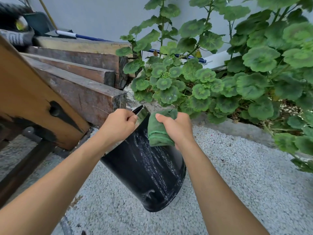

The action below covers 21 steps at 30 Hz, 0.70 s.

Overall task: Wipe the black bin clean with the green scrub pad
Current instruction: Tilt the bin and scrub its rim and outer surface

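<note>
1. Our left hand (119, 125) has its fingers clamped on the shiny rim band of the black bin (149, 168), thumb on the outside. The bin hangs tilted from that grip, its mouth away from us and its base low, toward us, over the gravel ground (237, 184); whether the base touches the gravel we cannot tell.

2. Our right hand (176, 128) is closed tight around the green scrub pad (158, 131), which is bunched up. The pad's lower fold sticks out below our knuckles and lies against the bin's outer wall, just beside the left fingers.

3. We judge the wiping to be partway done: whitish soapy streaks run down the wall from below the pad to the base.

4. To do this stroke well, we should keep the left fingers firm on the rim so the bin does not swing, and press the pad flat, not as a wad, so more of it meets the wall.

5. We should draw the pad from near our left fingers down toward the base in overlapping passes, following the streaks.

6. Then we should turn the bin with the rim hand to bring round the side hidden from us.

7. The wet wall looks slippery, so steady pressure beats speed.
</note>
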### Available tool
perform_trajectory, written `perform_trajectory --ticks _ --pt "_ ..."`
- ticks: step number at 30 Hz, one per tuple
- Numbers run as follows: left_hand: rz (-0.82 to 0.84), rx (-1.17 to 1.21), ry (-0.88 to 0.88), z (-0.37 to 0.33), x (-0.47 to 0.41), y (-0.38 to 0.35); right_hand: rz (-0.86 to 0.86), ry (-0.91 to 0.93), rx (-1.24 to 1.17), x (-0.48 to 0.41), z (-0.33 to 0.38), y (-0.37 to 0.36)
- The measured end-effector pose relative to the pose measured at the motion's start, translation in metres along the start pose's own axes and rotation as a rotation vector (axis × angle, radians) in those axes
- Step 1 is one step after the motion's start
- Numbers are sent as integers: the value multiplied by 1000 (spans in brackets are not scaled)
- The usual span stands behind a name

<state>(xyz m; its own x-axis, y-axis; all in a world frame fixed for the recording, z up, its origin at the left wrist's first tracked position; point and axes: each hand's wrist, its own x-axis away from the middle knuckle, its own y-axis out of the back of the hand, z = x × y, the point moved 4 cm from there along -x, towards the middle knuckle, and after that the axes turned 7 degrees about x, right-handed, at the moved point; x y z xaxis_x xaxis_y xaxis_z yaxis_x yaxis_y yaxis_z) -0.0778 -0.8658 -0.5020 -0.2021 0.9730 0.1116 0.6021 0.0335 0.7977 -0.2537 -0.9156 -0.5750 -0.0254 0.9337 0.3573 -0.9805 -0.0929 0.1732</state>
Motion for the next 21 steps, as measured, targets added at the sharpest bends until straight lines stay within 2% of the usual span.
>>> perform_trajectory --ticks 8,16,21 --pt "-7 16 7 0 -1 -3 -134 91 208 2 -18 -9" --pt "-8 19 21 3 -8 -1 -197 -211 277 15 -134 53" --pt "1 50 38 -2 -9 -7 -245 -269 266 23 -153 65"
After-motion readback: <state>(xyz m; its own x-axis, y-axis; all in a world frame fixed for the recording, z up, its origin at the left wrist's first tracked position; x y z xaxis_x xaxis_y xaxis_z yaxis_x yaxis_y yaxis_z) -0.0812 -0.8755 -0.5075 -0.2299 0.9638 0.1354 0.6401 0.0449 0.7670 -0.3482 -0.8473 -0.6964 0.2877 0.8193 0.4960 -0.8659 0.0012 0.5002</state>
